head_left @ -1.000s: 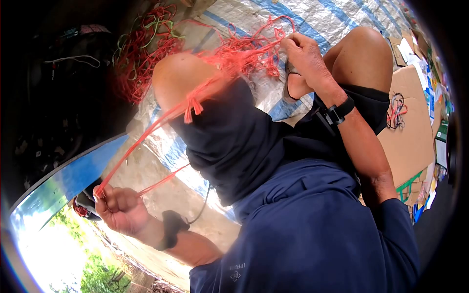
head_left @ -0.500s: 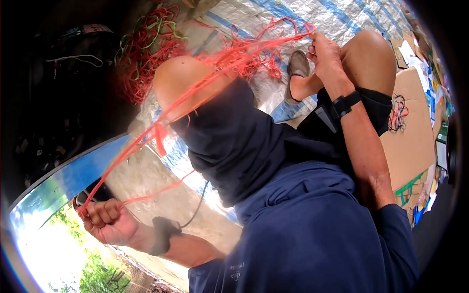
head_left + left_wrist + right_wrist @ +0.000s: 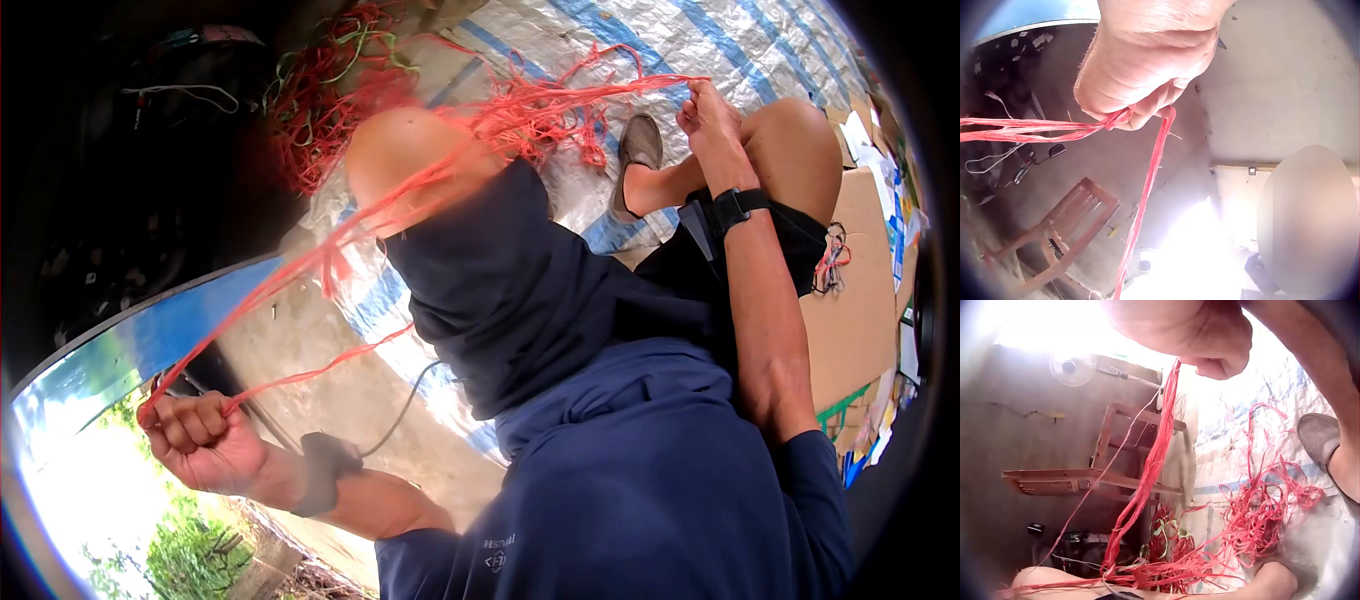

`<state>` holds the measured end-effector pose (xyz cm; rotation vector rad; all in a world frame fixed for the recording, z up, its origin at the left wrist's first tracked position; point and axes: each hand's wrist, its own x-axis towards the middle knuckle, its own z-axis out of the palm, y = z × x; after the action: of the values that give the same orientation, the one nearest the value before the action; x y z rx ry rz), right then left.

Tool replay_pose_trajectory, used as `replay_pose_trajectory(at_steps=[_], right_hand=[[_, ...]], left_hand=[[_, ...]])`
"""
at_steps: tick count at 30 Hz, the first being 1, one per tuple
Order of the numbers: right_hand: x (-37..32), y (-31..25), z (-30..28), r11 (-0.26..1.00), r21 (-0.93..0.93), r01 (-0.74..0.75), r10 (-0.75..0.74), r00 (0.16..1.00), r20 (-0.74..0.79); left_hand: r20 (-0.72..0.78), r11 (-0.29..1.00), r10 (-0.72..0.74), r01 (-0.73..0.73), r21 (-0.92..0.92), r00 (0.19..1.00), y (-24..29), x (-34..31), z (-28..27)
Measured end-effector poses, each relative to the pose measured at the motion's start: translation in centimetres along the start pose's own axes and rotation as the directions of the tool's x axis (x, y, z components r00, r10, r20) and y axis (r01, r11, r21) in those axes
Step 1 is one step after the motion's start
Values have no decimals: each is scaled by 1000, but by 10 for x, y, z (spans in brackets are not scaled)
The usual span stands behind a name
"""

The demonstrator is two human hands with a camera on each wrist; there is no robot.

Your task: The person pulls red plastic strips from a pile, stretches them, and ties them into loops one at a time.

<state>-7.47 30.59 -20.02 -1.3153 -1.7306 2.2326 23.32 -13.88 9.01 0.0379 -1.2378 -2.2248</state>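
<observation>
Red plastic twine [image 3: 300, 262] stretches in several strands between the two hands, passing over the person's knee. At the lower left, the left hand [image 3: 205, 445] grips one end in a fist. In the left wrist view, a doubled strand [image 3: 1035, 130] enters that fist and a single tail [image 3: 1144, 219] hangs from it. At the upper right, the right hand [image 3: 712, 120] pinches the other end beside the other knee. A thick bundle of strands [image 3: 1157, 453] runs down from its fingers in the right wrist view. A loose knot or tuft hangs midway along the stretch.
Tangled red twine [image 3: 1260, 515] lies on a white and blue striped sheet [image 3: 690, 50]. A red and green heap [image 3: 330, 110] sits farther left. Flat cardboard [image 3: 855, 290] with a small cord bundle [image 3: 832, 260] lies at right. A wooden chair [image 3: 1079, 228] stands nearby.
The hands have moved farther apart: the left outward to the lower left, the right outward to the right. The twine between them spans a longer stretch, and its tuft has shifted toward the left hand.
</observation>
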Motion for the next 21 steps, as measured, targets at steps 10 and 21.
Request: replay_pose_trajectory(at_steps=[10, 21], right_hand=[[-38, -12, 7, 898, -46, 437, -417, 881, 221], [-265, -9, 71, 236, 430, 872, -553, -243, 797]], left_hand=[[90, 992, -22, 11, 123, 996, 8, 15, 44], [275, 961, 29, -103, 258, 961, 3, 33, 96]])
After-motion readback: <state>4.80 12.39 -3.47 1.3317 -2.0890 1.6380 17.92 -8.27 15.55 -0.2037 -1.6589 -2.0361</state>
